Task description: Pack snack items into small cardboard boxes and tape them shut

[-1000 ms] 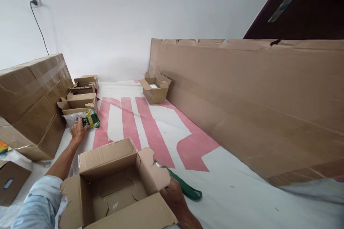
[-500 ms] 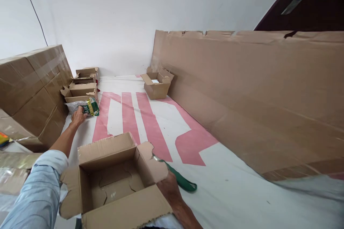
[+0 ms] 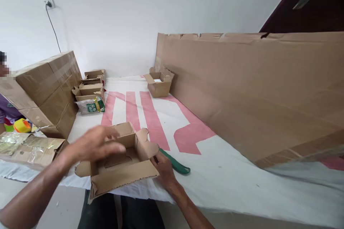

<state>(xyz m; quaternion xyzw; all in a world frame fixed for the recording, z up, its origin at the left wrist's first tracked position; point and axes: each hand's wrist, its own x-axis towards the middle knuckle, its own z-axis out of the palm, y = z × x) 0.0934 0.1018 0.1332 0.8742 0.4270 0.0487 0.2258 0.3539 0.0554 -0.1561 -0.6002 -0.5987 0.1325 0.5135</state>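
Note:
An open-topped cardboard box (image 3: 125, 175) stands in front of me at the table's near edge, its flaps folded outward. My right hand (image 3: 162, 167) grips its right side, fingers closed at the flap there. Above the box's left side, my left hand (image 3: 103, 143) hovers with fingers apart and nothing in it, slightly blurred. Just beyond my right hand lies a green strap-like or handled item (image 3: 176, 163); its far end is hidden behind the flap. A clear plastic packet (image 3: 91, 106) with a green and gold label rests farther off on the left.
Small open boxes (image 3: 90, 92) line up behind the packet, beside stacked taped cartons (image 3: 57, 87). Another open box (image 3: 159, 86) sits against a leaning cardboard sheet (image 3: 242, 89). At left are a taped carton (image 3: 33, 148), a yellow-orange tape roll (image 3: 22, 126) and a person's purple sleeve (image 3: 10, 111).
My left hand has let go of the packet and come back over the box. The packet stays by the small boxes. My view has shifted slightly left, and the right hand keeps its hold.

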